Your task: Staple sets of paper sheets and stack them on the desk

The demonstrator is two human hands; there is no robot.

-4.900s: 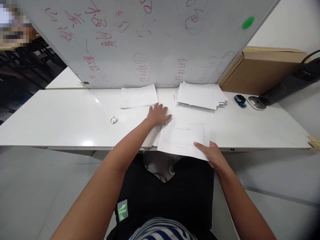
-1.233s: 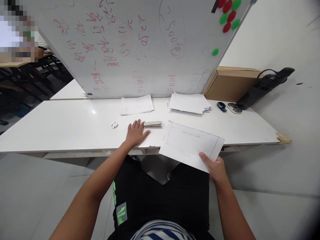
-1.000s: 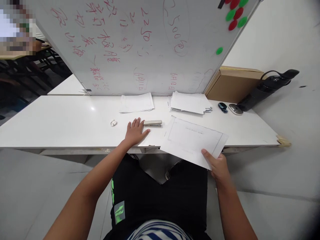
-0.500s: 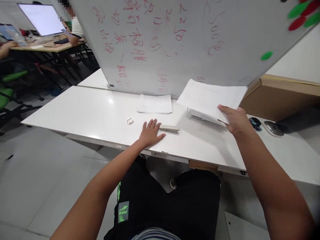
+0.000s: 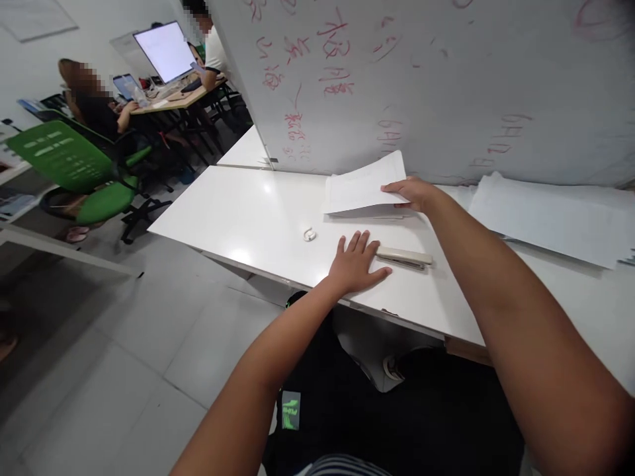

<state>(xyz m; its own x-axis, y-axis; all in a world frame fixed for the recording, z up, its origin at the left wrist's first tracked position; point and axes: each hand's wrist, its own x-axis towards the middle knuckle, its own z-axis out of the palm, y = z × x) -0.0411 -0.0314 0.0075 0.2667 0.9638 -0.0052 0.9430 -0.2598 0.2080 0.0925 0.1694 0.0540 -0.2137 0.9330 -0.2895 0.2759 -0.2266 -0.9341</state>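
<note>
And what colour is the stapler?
The stapler is cream on top, best seen in the head view.

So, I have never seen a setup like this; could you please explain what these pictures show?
There is no machine here, just a person's bare hands, seen from a camera worn on the head, looking forward and down. The left hand rests flat on the desk, its fingers close to the stapler. The right hand holds paper by its right edge. Also on the desk are a small white item and, to the right, a pile of sheets. The whiteboard stands behind.
</note>
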